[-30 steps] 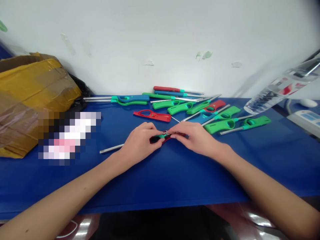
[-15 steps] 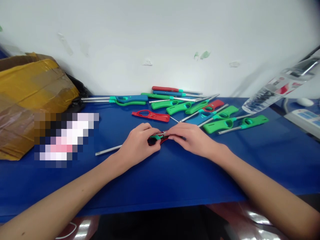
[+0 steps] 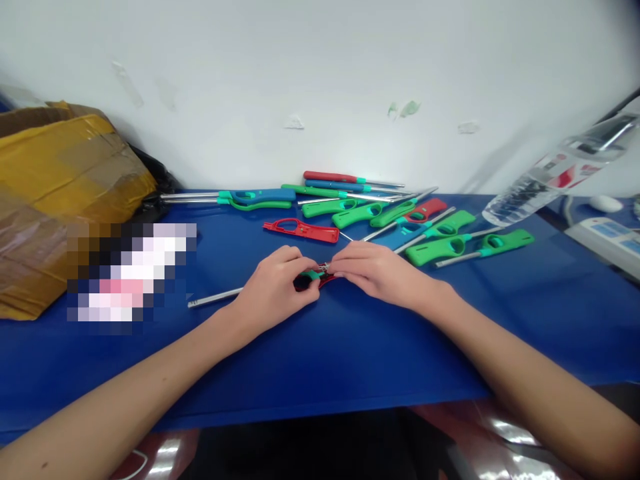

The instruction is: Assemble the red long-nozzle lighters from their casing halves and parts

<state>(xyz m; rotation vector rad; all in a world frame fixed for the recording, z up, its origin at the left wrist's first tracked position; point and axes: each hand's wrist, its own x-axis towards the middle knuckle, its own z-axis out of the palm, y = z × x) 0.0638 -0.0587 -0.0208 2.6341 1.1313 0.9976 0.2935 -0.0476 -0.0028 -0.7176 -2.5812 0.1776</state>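
My left hand [image 3: 280, 280] is closed round the front of an opened stick lighter. The lighter's metal barrel [image 3: 215, 298] sticks out to the left from under that hand. Between my hands show a green trigger piece [image 3: 313, 275] and the red handle half [image 3: 327, 279] with small metallic parts. My right hand [image 3: 383, 270] is pinched over these inner parts; its palm hides the handle's end and whatever the fingertips grip. A loose red handle shell [image 3: 303, 230] lies on the table just behind my hands.
Several green, blue and red stick lighters [image 3: 440, 248] lie in a pile behind my right hand. Two more lighters [image 3: 260, 198] lie at the back left. A taped carton [image 3: 65, 200] stands left, a tilted water bottle [image 3: 555, 173] right, beside a white device [image 3: 610, 243].
My right fingertips have shifted slightly left over the lighter's inner parts. The left hand keeps its hold, and the view has moved very little.
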